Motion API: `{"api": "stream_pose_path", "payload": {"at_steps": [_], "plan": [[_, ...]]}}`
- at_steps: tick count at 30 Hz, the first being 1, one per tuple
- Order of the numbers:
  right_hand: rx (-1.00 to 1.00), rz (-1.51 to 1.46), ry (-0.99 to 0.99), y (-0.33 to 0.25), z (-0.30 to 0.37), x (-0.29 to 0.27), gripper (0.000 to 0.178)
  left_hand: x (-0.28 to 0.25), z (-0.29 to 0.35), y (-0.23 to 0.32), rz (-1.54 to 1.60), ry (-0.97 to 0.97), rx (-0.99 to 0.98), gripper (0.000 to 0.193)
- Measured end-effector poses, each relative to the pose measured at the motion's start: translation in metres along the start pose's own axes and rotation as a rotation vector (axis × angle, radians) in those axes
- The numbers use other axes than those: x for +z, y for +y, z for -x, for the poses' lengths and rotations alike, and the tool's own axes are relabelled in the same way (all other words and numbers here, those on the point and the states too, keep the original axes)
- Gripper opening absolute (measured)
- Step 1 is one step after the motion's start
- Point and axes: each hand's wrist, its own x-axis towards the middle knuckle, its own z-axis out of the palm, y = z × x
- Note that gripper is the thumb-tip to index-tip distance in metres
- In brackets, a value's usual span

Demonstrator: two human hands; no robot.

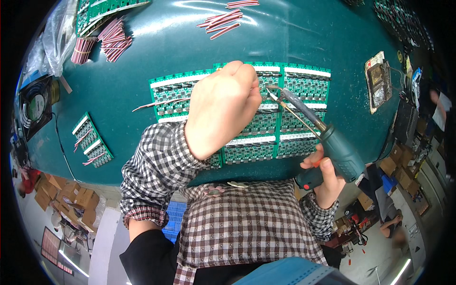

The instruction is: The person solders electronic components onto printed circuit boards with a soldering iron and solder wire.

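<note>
In my right hand (327,178) is a dark green soldering gun (343,153), fingers wrapped around its grip near an orange trigger. Its metal tip and a thin guide tube point left, over a panel of green circuit boards (304,111). My left hand (223,107) is closed above the panel, close to the tip, knuckles up. A thin red, white and black wire (161,103) runs out from beneath it to the left; the hand appears to pinch this wire, though the fingertips are hidden. White connector strips and dark components line the boards in rows.
Striped wires (223,21) lie at the far edge; more wire bundles (114,40) lie far left beside other boards. A small wired board (92,140) sits left, near a black fan (35,107). A soldering-iron stand or tray (378,81) is at the right.
</note>
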Motion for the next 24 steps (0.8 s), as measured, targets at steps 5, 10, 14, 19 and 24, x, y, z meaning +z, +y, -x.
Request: {"api": "stream_pose_path", "payload": {"at_steps": [5, 10, 14, 19, 24], "plan": [[-0.009, 0.006, -0.020, 0.0017, 0.0006, -0.0006, 0.040, 0.0010, 0.0010, 0.0016, 0.010, 0.016, -0.004, 0.011], [-0.007, 0.002, -0.014, 0.0009, 0.0004, 0.0016, 0.040, 0.0019, 0.0017, 0.0041, 0.021, 0.029, -0.027, 0.012], [-0.012, -0.002, -0.018, 0.0020, 0.0000, 0.0009, 0.040, 0.0025, 0.0020, 0.0047, 0.008, 0.034, -0.038, 0.012], [-0.034, 0.006, -0.020, 0.0020, -0.0008, 0.0014, 0.039, 0.0022, 0.0020, 0.0051, 0.013, 0.030, -0.039, 0.012], [-0.040, 0.019, -0.013, 0.0024, -0.0005, 0.0024, 0.038, 0.0016, 0.0020, 0.0053, 0.004, 0.026, -0.033, 0.011]]}}
